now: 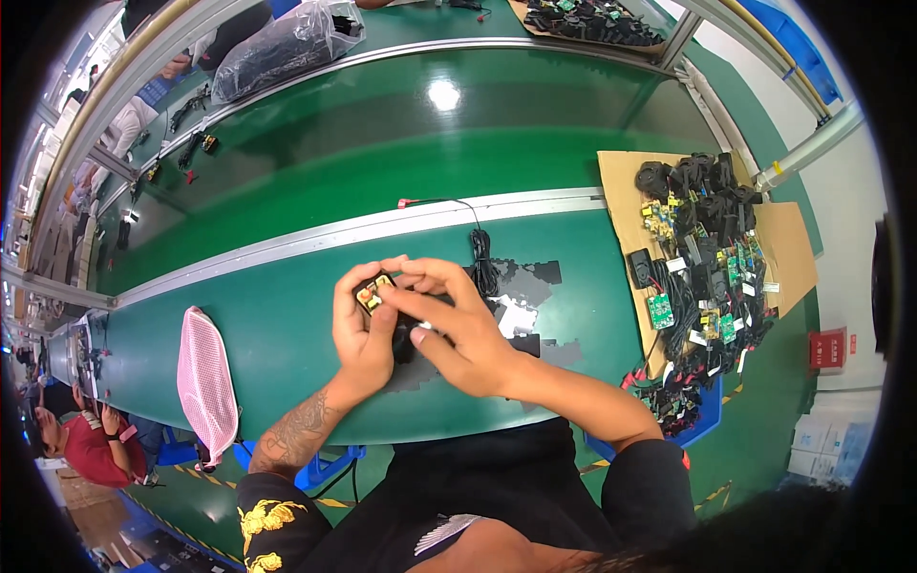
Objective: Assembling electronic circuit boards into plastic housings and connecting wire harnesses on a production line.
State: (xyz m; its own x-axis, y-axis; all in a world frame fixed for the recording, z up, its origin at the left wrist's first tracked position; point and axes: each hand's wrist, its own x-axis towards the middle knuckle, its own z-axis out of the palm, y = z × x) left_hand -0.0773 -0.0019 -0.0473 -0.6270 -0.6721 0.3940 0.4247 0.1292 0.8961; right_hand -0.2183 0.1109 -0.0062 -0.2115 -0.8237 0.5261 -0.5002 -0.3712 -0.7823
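Observation:
My left hand (359, 334) is closed round a small open power adapter (371, 292), a black case with yellow parts showing inside. My right hand (473, 334) reaches over from the other side, its curled fingers pressing at the open face of the case. Under the two hands is a dark shape (406, 342), mostly hidden, which I cannot make out. A coiled black cable (483, 260) lies just past my right hand, its thin lead ending in a red plug (403, 203). Dark grey patches (525, 282) mark the green table top (296, 372) around there.
At right, cardboard (621, 210) bears a heap of cables, adapter cases and green circuit boards (660, 310). Below it stands a blue bin (709, 411) of similar parts. A pink mesh-patterned item (206, 382) lies left. A metal rail (325, 236) crosses behind; a person in red (95, 449) sits far left.

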